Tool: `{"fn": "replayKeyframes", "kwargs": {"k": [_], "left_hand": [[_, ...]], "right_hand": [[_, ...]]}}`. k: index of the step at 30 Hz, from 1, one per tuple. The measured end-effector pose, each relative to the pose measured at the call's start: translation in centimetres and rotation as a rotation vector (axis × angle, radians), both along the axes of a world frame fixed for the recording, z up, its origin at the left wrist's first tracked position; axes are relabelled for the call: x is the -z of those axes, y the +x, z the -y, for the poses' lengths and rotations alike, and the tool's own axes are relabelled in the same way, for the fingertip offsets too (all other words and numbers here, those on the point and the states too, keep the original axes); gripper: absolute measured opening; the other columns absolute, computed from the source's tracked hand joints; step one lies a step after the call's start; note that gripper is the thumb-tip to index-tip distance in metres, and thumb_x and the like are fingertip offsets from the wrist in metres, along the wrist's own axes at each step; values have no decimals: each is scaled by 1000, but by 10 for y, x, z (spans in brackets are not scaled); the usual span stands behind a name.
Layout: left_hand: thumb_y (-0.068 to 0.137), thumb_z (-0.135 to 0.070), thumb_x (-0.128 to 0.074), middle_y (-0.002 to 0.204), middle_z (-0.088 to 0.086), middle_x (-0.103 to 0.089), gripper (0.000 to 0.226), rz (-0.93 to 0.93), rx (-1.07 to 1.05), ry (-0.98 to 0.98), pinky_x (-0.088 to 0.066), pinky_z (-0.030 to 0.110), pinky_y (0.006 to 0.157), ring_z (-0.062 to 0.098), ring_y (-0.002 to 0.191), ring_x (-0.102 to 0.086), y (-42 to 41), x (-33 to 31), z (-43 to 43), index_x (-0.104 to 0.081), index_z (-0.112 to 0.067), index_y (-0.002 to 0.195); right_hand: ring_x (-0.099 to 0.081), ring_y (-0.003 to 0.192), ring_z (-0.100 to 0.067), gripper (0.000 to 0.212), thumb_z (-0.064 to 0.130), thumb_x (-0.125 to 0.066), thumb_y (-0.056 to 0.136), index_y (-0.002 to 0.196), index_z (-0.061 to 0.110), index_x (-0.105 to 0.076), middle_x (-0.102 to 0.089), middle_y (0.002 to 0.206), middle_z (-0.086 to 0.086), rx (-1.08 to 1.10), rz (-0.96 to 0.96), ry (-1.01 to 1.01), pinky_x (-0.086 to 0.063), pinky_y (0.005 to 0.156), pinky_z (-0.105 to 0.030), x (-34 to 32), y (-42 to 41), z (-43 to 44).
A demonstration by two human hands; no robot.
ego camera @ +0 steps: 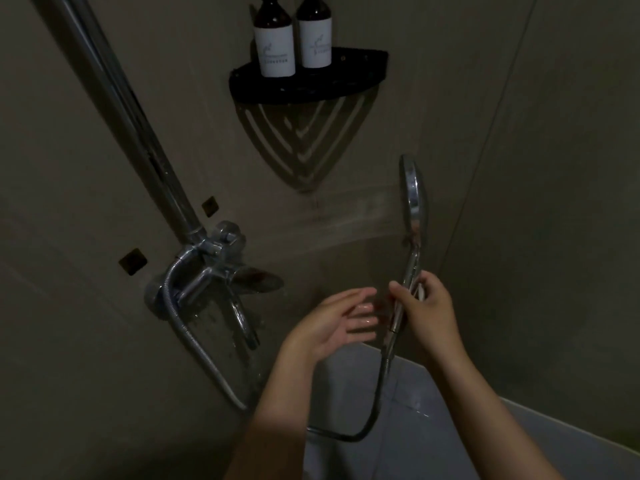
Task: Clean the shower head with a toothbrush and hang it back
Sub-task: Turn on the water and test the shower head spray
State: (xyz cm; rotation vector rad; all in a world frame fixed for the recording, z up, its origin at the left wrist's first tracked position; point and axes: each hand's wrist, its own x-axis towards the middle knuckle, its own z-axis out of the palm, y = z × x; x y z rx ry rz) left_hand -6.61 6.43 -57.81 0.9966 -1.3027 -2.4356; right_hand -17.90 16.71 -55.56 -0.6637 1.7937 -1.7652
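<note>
A chrome shower head [414, 195] stands upright, seen edge-on, in front of the right wall. My right hand [424, 308] grips its handle from the right, just below the head. A pale thin object, maybe the toothbrush handle, shows between those fingers, but I cannot tell for sure. My left hand [334, 322] hovers just left of the handle with fingers straight and wet, holding nothing. The metal hose [375, 396] loops down from the handle and back to the mixer.
A chrome mixer tap [211, 268] with a lever sits on the left wall, under a vertical riser pipe [117, 95]. A black corner shelf [304, 79] carries two dark bottles [292, 34]. A white tub rim [519, 420] lies below my arms.
</note>
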Motion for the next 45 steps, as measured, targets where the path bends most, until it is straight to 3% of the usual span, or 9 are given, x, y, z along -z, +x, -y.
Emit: {"fn": "replayKeyframes", "kwargs": {"k": [2, 5, 8, 19, 26, 30, 34, 41, 45], "left_hand": [[94, -23, -52, 101, 9, -63, 28, -29, 113, -34, -50, 36, 81, 24, 93, -59, -4, 0, -5, -58, -15, 120], [95, -18, -50, 80, -1, -67, 15, -57, 230, -58, -52, 32, 78, 12, 74, -65, -10, 3, -15, -58, -13, 107], [93, -16, -52, 83, 2, -70, 10, -66, 281, -88, -53, 33, 81, 14, 81, -67, -16, 9, -19, -59, -10, 98], [98, -11, -43, 73, -1, -71, 17, -134, 368, -43, -55, 23, 69, 9, 72, -69, -45, 5, -45, -58, -9, 89], [99, -7, -38, 69, -1, -71, 25, -176, 463, -18, -55, 20, 66, 7, 67, -68, -73, 4, -75, -59, -8, 86], [99, -9, -40, 74, 0, -71, 25, -182, 509, -11, -53, 28, 78, 10, 72, -67, -94, 7, -98, -62, -9, 88], [99, -10, -41, 75, 2, -71, 26, -178, 555, -10, -47, 36, 89, 15, 75, -66, -118, 7, -129, -64, -10, 86], [99, -7, -37, 63, 0, -68, 26, -178, 655, -47, -54, 20, 65, 9, 59, -65, -159, 1, -199, -58, -6, 84], [99, -6, -37, 62, 0, -68, 27, -182, 722, -45, -54, 19, 64, 9, 59, -65, -183, 0, -240, -59, -6, 83]], "right_hand": [[-58, 57, 0, 15, 6, -66, 84, 94, 1, -56, -58, 72, -4, 4, -21, -17, -45, 51, -11, 0, 2, -4], [-66, 74, -19, 23, 10, -69, 82, 100, 2, -57, -66, 83, -14, 44, -1, -22, -55, 61, -23, 3, 6, -7], [-69, 87, -30, 27, 14, -70, 81, 104, 7, -56, -70, 94, -18, 85, 53, -16, -57, 74, -44, 6, 5, -11], [-67, 90, -38, 32, 8, -74, 76, 101, 5, -55, -67, 90, -24, 287, -32, -5, -54, 79, -49, 12, -16, -33], [-70, 86, -29, 33, 7, -73, 78, 105, 1, -55, -69, 86, -17, 369, -57, -9, -53, 71, -38, 15, -35, -67], [-62, 63, 2, 33, 6, -73, 78, 105, 0, -54, -64, 75, -5, 427, -93, 7, -50, 59, -15, 14, -50, -94], [-62, 65, -5, 32, 7, -73, 78, 105, 1, -55, -64, 75, -3, 492, -104, 6, -49, 56, -12, 11, -65, -129], [-61, 67, -12, 30, 2, -71, 78, 104, -2, -55, -65, 77, -5, 618, -102, 8, -48, 54, -11, 6, -94, -200], [-60, 57, 1, 28, -1, -71, 77, 100, -1, -55, -64, 74, -2, 682, -112, 16, -47, 53, -10, 4, -110, -244]]}}
